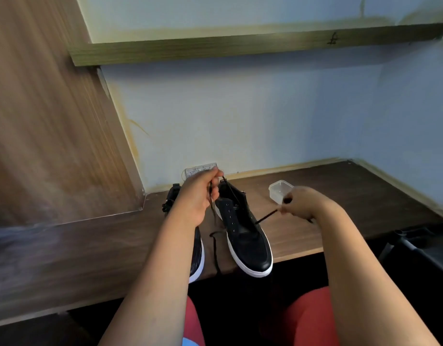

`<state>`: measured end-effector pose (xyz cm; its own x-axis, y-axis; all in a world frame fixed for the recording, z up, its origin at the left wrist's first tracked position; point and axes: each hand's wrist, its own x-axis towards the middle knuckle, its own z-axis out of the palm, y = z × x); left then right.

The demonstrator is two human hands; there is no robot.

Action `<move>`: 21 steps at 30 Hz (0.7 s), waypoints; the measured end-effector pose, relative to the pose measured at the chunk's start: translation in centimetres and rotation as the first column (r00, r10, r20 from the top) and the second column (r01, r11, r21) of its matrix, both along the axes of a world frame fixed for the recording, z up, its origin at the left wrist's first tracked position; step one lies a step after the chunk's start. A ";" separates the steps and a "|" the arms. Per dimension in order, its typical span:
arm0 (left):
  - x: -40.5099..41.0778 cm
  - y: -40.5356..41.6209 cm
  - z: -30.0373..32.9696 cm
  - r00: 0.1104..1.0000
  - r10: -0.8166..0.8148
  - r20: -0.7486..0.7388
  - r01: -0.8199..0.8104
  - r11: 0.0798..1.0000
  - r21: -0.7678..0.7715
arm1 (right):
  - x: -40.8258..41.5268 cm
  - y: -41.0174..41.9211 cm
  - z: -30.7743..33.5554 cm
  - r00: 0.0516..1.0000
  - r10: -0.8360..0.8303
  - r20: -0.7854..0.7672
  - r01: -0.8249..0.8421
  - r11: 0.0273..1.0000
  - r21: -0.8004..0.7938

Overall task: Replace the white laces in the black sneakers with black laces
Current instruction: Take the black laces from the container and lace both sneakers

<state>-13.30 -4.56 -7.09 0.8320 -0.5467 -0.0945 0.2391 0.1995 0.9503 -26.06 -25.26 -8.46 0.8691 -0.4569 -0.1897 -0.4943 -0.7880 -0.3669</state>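
Observation:
Two black sneakers with white soles stand on the wooden desk [340, 196], toes toward me. The right sneaker [245, 236] shows empty eyelets. The left sneaker [196, 255] is mostly hidden behind my left forearm. My left hand [200, 196] is raised above the sneakers and pinches one end of a black lace [215, 245], which hangs down between the shoes to the desk's front edge. My right hand [300, 203] pinches the other end of a black lace to the right of the right sneaker, stretched toward its eyelets. No white lace is visible.
A small clear plastic container [279, 189] sits on the desk behind my right hand. A white wall socket [200, 169] is behind the shoes. A wooden panel [53, 121] rises at the left, a shelf [240, 44] runs above, and a dark chair part [420, 243] stands at the right.

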 end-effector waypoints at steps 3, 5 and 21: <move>-0.8 0.6 3.9 0.997 -0.006 0.074 0.006 1.000 -0.003 | -0.3 0.7 2.9 0.988 -0.049 0.146 0.063 0.994 -0.090; -1.7 1.1 7.0 0.992 -0.008 0.123 0.010 1.000 -0.015 | -0.9 1.1 5.0 0.984 -0.078 0.157 0.095 0.990 -0.104; -11.1 3.3 22.9 0.821 0.043 0.570 -0.133 0.984 0.118 | -5.6 5.0 21.1 0.658 -0.212 0.722 0.006 0.961 0.277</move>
<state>-24.43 -1.23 15.84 0.8083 -0.4859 0.3326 -0.3584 0.0422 0.9326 -31.62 -20.30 12.68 0.7122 -0.5896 0.3810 -0.0534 -0.5867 -0.8080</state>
